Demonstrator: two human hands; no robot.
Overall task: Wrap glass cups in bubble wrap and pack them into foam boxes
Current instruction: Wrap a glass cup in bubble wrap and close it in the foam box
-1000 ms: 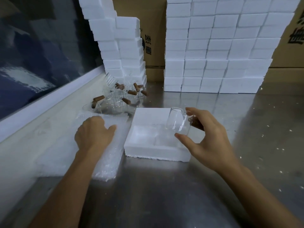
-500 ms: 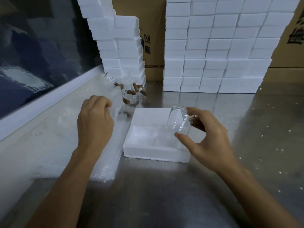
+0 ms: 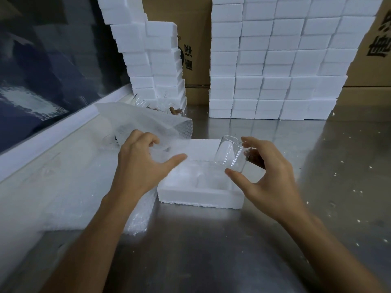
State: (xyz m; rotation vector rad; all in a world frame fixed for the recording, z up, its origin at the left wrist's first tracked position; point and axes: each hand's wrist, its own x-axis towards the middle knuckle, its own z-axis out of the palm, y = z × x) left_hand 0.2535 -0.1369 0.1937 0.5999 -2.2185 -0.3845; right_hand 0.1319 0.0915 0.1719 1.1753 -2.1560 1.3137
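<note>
A clear glass cup [image 3: 230,154] is tilted in the air over the open white foam box [image 3: 198,197], pinched between the thumb and fingers of my right hand [image 3: 268,178]. My left hand [image 3: 141,166] grips a sheet of bubble wrap [image 3: 148,123] and holds it lifted above the stack of bubble wrap sheets [image 3: 84,193] on the left. The raised sheet hides most of the other glass cups with cork stoppers [image 3: 175,111] behind it.
Tall stacks of white foam boxes [image 3: 275,60] stand at the back, a leaning stack [image 3: 156,60] at back left. Cardboard cartons [image 3: 196,39] are behind them. A window ledge [image 3: 53,132] runs along the left. Foam crumbs dot the metal table [image 3: 317,166].
My left hand has taken a sheet of bubble wrap from the stack and lifted it up and to the right. My right hand with the cup has stayed nearly still.
</note>
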